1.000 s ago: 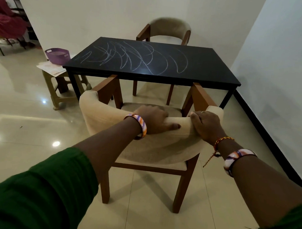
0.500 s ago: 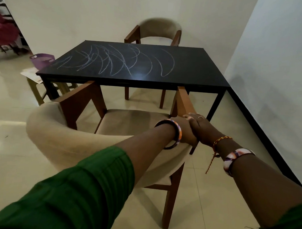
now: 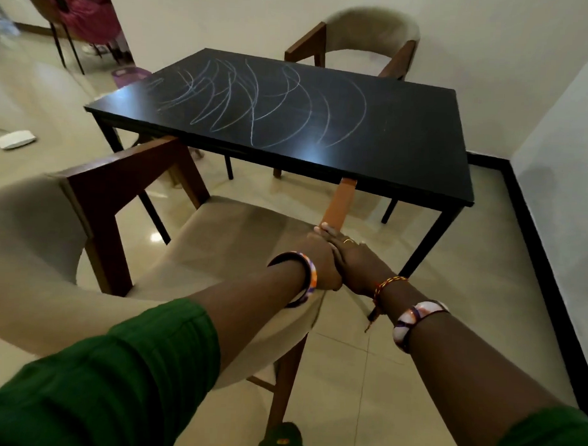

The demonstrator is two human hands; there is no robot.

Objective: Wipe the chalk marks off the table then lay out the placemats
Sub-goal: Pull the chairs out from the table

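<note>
Both hands, left hand and right hand, gripped the armchair at its right arm, fingers clenched on it. The chair looked heavy and stiff. Chalk marks covered the desk.

pale walls; glossy cream tile floor; beige armchair against the wall.

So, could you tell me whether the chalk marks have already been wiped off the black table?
No, white chalk marks still arc across the black table, and both hands are on the near chair, not wiping.
</note>
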